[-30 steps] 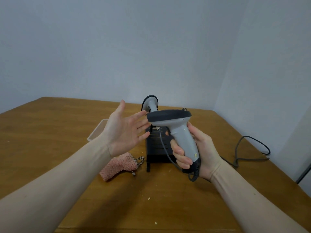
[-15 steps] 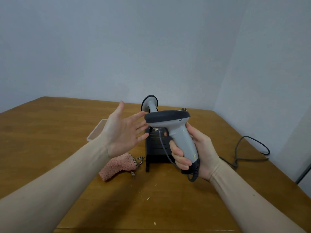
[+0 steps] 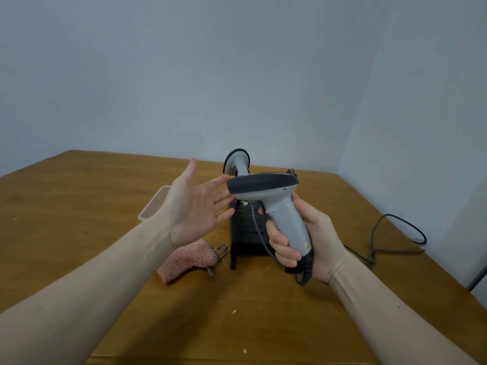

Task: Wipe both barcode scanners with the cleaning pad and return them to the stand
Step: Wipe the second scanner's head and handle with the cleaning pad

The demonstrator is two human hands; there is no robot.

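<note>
My right hand [image 3: 311, 238] grips the handle of a grey barcode scanner [image 3: 274, 201] with a dark head, held up above the table. My left hand [image 3: 196, 206] is spread flat, palm up, its fingertips just beside the scanner's head. A second grey scanner [image 3: 238, 162] sits in the black stand [image 3: 245, 233] behind them. The pink cleaning pad [image 3: 188, 259] lies on the table below my left wrist, left of the stand.
A clear plastic lid or tray [image 3: 152, 206] lies on the wooden table [image 3: 79, 206] at the left. A dark cable [image 3: 395, 233] loops across the right side. Small crumbs dot the table near its front edge. Walls close in behind and to the right.
The held scanner has shifted slightly left, its head closer to my left fingertips. My left hand stays spread in about the same place.
</note>
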